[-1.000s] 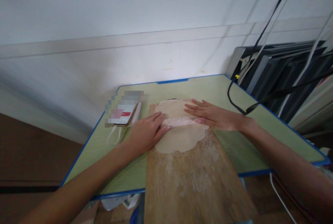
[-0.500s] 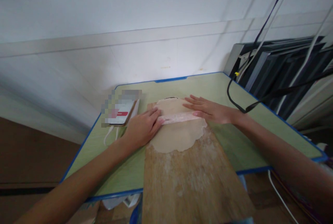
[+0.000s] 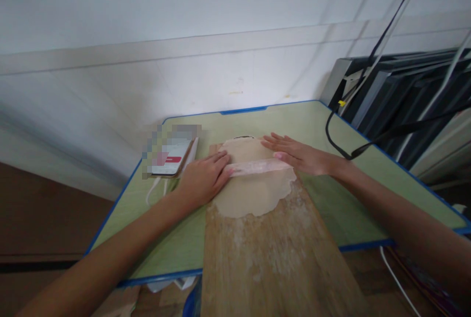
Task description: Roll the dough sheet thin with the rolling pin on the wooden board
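A thin, rolled-out sheet of dough (image 3: pixel 253 197) with an uneven edge lies on a wooden board (image 3: pixel 265 263). Across it rests a pale, flour-dusted rolling pin (image 3: pixel 253 167). My left hand (image 3: pixel 206 174) lies flat over the pin's left end, fingers stretched forward and thumb along the pin. At the right end, my right hand (image 3: pixel 300 154) rests with its fingers extended and slightly apart, pointing left. Both ends of the pin are hidden under my hands, and neither hand is wrapped round it.
The board overhangs the front of a green table (image 3: pixel 353 199) with blue edging. A phone (image 3: pixel 171 157), partly blurred out, leans at the left with a white cable (image 3: pixel 152 192). Black cables (image 3: pixel 349 155) hang over the right side, beside dark flat panels (image 3: pixel 401 96). A white wall stands behind.
The view has shifted slightly. My hands and the rolling pin stay in nearly the same place on the dough, and the dough sheet looks the same.
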### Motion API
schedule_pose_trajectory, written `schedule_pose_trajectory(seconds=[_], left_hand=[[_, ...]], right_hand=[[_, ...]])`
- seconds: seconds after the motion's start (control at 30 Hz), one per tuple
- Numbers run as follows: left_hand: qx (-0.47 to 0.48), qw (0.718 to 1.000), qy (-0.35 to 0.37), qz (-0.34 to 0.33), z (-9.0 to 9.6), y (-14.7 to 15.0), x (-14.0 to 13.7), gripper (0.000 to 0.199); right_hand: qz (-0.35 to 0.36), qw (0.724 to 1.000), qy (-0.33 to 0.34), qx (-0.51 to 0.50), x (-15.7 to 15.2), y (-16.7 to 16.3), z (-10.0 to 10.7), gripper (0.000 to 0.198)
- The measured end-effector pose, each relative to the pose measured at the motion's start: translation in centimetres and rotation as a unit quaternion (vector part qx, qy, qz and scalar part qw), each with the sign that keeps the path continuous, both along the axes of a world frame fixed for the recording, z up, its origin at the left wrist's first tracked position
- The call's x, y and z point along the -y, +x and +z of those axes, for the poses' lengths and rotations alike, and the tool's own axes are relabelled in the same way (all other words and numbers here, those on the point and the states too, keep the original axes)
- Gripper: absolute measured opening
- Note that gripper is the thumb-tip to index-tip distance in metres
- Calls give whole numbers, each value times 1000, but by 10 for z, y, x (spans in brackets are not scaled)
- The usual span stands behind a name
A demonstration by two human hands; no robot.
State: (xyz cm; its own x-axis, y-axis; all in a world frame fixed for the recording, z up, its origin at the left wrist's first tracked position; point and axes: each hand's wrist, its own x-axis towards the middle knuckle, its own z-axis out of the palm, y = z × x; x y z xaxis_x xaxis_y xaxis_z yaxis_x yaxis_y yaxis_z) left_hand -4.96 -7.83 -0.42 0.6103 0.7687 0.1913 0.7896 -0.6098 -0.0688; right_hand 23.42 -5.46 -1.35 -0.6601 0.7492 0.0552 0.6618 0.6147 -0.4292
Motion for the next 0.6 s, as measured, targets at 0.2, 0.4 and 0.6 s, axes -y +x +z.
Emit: schedule_pose_trajectory(seconds=[0.2, 0.4, 0.6], left_hand=[[-6, 1000, -16, 12, 4, 3, 4, 45], [-12, 1000, -17, 5, 4, 6, 23, 48], [-12, 1000, -16, -3, 2, 5, 25, 49]], right_hand=[[49, 998, -33, 24, 3, 3, 7, 67], [90, 994, -42, 45, 20, -1, 14, 66], [87, 995, -20, 36, 23, -5, 13, 65]])
